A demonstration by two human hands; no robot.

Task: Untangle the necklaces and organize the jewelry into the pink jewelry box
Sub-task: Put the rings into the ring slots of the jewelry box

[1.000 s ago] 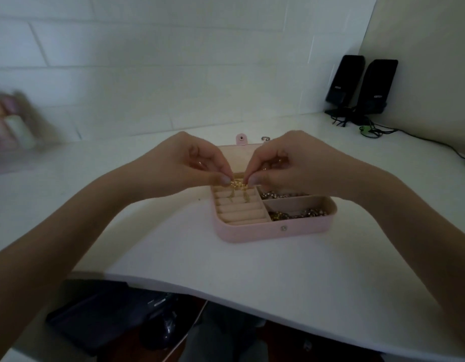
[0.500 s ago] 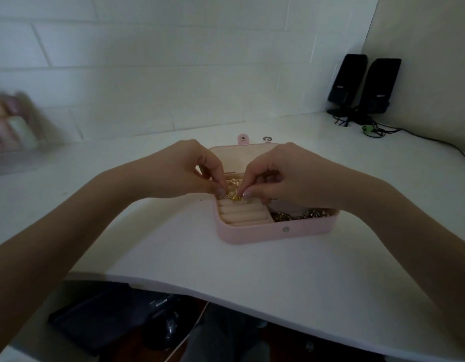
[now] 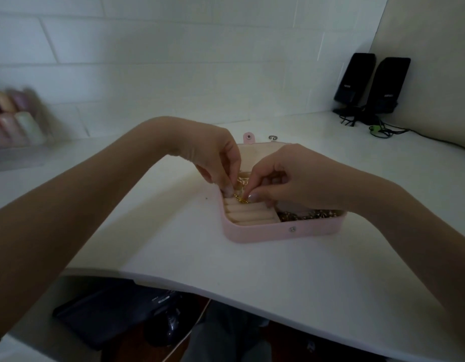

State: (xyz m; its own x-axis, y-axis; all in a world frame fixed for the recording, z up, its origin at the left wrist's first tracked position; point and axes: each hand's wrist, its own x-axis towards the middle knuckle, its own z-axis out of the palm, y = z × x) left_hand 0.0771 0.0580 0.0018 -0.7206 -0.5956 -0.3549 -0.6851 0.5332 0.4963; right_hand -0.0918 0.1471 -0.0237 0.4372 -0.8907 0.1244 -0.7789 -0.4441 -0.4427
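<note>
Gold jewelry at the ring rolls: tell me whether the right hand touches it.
Touching. The head view shows the right hand with its fingertips pinched on the gold jewelry.

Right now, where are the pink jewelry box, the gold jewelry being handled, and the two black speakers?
pink jewelry box (image 3: 265, 234): head view, front wall, left of the snap.
gold jewelry (image 3: 241, 199): head view, bright cluster between both hands' fingertips.
black speakers (image 3: 389, 86): head view, front face of the right-hand speaker.

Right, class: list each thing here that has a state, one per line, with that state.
Pink rectangular jewelry box: open, lid laid back.
Gold chain necklace: bunched over the ring rolls, pinched by both hands.
Left hand: pinching the chain.
Right hand: pinching the chain.
</note>
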